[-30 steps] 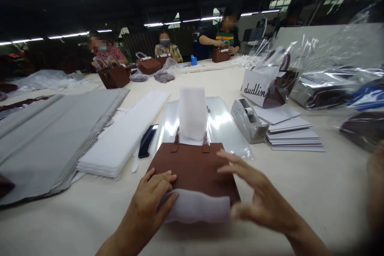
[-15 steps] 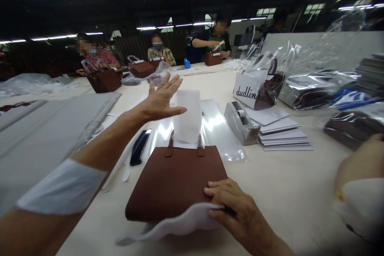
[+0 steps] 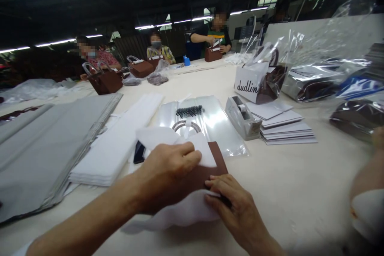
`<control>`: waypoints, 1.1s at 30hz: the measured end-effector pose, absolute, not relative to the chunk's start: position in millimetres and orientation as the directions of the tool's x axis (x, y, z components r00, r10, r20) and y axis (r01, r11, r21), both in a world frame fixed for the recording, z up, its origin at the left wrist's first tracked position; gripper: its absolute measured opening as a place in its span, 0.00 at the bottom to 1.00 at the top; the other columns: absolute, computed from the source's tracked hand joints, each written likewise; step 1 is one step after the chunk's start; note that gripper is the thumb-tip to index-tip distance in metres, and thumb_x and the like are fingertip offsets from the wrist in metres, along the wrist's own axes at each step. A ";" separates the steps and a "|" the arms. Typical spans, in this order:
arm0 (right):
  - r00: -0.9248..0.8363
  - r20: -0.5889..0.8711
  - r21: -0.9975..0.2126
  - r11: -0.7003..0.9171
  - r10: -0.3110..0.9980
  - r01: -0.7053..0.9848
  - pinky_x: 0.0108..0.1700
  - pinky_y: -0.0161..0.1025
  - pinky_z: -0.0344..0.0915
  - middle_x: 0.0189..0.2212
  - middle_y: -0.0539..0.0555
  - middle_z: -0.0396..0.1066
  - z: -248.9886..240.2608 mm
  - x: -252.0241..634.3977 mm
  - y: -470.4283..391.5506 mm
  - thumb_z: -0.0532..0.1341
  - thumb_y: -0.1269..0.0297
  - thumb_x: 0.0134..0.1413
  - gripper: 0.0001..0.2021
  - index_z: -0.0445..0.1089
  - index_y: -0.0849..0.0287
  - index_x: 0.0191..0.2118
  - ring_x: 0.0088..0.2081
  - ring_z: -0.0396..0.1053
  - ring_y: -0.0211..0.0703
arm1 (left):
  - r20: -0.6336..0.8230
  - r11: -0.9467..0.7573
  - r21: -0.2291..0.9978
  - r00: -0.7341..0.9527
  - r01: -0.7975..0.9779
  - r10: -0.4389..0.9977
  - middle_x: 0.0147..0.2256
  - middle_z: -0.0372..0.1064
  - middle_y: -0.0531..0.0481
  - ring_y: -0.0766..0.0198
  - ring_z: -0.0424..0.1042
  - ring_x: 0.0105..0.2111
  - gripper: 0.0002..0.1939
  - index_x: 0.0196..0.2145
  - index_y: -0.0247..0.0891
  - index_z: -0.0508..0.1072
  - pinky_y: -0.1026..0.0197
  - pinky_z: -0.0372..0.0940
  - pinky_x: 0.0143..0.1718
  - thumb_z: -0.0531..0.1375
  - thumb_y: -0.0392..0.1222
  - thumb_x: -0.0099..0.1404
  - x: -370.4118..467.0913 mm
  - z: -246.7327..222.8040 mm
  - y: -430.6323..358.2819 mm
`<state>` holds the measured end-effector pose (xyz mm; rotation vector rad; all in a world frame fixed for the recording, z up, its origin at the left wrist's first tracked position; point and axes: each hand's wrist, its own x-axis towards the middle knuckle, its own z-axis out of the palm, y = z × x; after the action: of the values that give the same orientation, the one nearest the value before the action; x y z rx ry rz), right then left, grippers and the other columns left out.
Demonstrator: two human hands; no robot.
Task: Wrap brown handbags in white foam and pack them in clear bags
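A brown handbag lies on the table in front of me, its handles pointing away. My left hand is closed on a thin white sheet, which is folded down over the top part of the bag. With bent fingers, my right hand grips the bag's lower right side. Its thumb presses the loose white end that comes out from under the bag. A black phone-like object is partly covered by the sheet. The rest of the bag's front is behind my left hand.
Clear plastic sleeves lie beyond the bag, a dark chain among them. To the right are a tape dispenser and white cards. White sheets and grey sheets are stacked left. Several people work across the table.
My left hand has come down from a raised, spread pose and closed on the white sheet. The sheet, upright before, is now folded toward me over the bag. My right hand stays.
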<state>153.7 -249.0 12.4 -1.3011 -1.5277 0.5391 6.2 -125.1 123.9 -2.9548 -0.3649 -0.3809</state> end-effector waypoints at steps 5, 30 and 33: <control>0.165 0.397 -0.839 0.284 0.903 0.465 0.37 0.38 0.62 0.32 0.52 0.66 14.7 145.4 -250.7 0.56 0.72 0.53 0.06 0.67 0.55 0.34 0.37 0.62 0.42 | 0.354 -0.951 -0.115 0.906 0.287 0.231 0.24 0.60 0.55 0.67 0.59 0.21 0.08 0.32 0.37 0.65 0.62 0.51 0.19 0.48 0.34 0.65 4.3 82.7 -168.5; 0.364 0.239 -0.913 0.081 0.900 0.400 0.54 0.40 0.55 0.54 0.53 0.58 8.1 155.5 -246.3 0.57 0.71 0.48 0.03 0.65 0.57 0.26 0.56 0.54 0.45 | 0.643 -0.959 -0.115 0.756 0.259 0.127 0.35 0.70 0.44 0.64 0.65 0.31 0.14 0.45 0.28 0.68 0.59 0.57 0.30 0.55 0.28 0.61 -20.8 17.9 -193.4; 0.417 0.252 -0.922 0.086 0.873 0.378 0.53 0.40 0.55 0.53 0.53 0.59 4.3 152.5 -246.3 0.56 0.70 0.49 0.03 0.65 0.57 0.27 0.56 0.55 0.44 | 0.613 -0.966 -0.121 0.783 0.227 0.107 0.34 0.70 0.45 0.64 0.65 0.31 0.13 0.45 0.28 0.69 0.60 0.57 0.29 0.53 0.28 0.63 -18.4 20.3 -192.0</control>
<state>152.5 -246.3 4.3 -1.5094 -1.1621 0.5331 -18.4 -192.0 20.3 -2.7863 -0.2631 -0.9403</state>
